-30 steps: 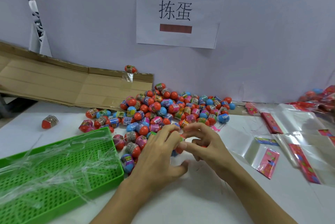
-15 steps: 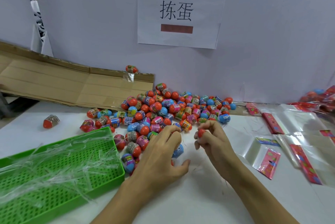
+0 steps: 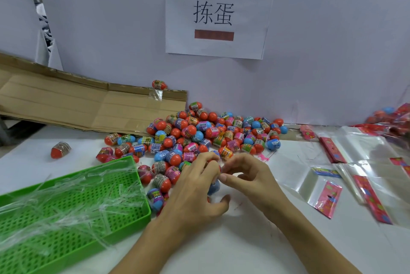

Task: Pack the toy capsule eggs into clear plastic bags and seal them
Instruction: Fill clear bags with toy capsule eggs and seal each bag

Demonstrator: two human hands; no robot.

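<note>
A heap of red and blue toy capsule eggs (image 3: 206, 134) lies on the white table against the back wall. My left hand (image 3: 195, 189) is at the heap's near edge, fingers curled around capsule eggs; a blue one (image 3: 214, 186) shows under its fingers. My right hand (image 3: 246, 176) meets it fingertip to fingertip, fingers curled; what it pinches is hidden. Clear plastic bags (image 3: 363, 154) with red and pink header cards (image 3: 329, 198) lie flat to the right.
A green perforated tray (image 3: 71, 211) holding clear plastic strips sits at the front left. Flattened cardboard (image 3: 77, 102) leans at the back left with one egg (image 3: 159, 84) on its edge. A lone red egg (image 3: 59, 150) lies at far left. Filled bags (image 3: 392, 116) pile at far right.
The hands were apart half a second ago, the right holding a small red egg; now they have come back together over the eggs at the heap's edge.
</note>
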